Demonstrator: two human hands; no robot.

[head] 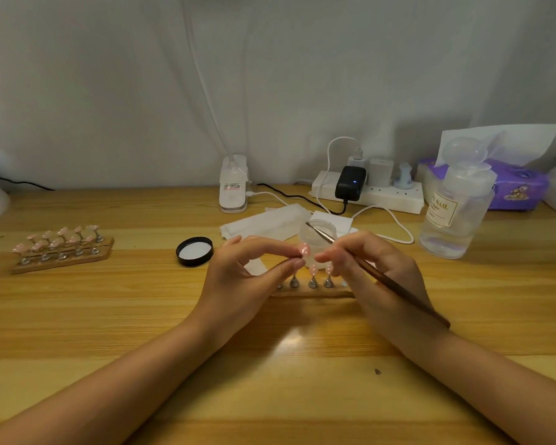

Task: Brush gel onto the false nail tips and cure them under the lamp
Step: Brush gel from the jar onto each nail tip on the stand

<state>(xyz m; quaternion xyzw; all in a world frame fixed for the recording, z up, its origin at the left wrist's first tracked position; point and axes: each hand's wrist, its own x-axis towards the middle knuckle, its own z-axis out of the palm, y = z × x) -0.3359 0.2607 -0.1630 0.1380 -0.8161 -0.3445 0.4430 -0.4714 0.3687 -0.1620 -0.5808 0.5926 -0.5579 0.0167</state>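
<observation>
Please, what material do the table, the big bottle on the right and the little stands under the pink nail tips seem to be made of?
Table: looks like wood or wood veneer, glossy; grain stripes and a lamp reflection show.
Bottle: clear, probably plastic, possibly glass; liquid is visible through the wall.
Stands: apparently polished metal; silvery cone shapes with bright highlights.

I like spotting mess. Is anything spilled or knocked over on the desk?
Nothing is spilled. The gel jar stands open, its black lid lying upside down beside it. The big clear bottle looks tilted, perhaps only from the wide lens.
</observation>
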